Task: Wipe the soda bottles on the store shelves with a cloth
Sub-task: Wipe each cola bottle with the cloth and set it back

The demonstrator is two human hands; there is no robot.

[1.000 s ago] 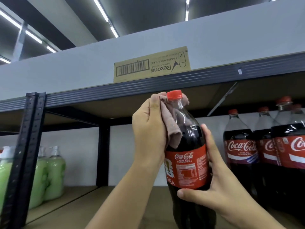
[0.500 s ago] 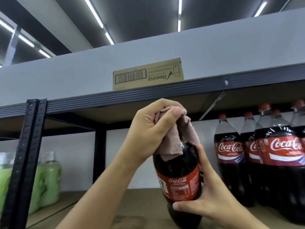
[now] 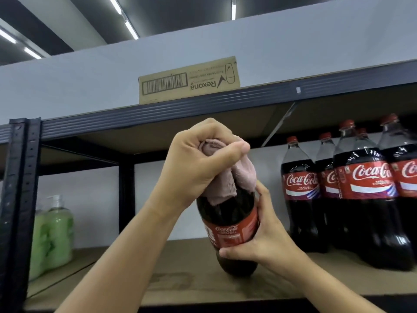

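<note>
On the shelf, our right hand grips the soda bottle while our left hand squeezes the cloth over its top.

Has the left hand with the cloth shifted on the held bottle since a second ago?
Yes. The left hand has moved the cloth up over the held bottle's top, covering the red cap that showed before.

Cola bottle at centre on the shelf board, left hand with cloth over its top, right hand on its right side, more cola bottles standing to the right, soap dispensers far left beyond the upright post, Rexona carton on the shelf above.
</note>
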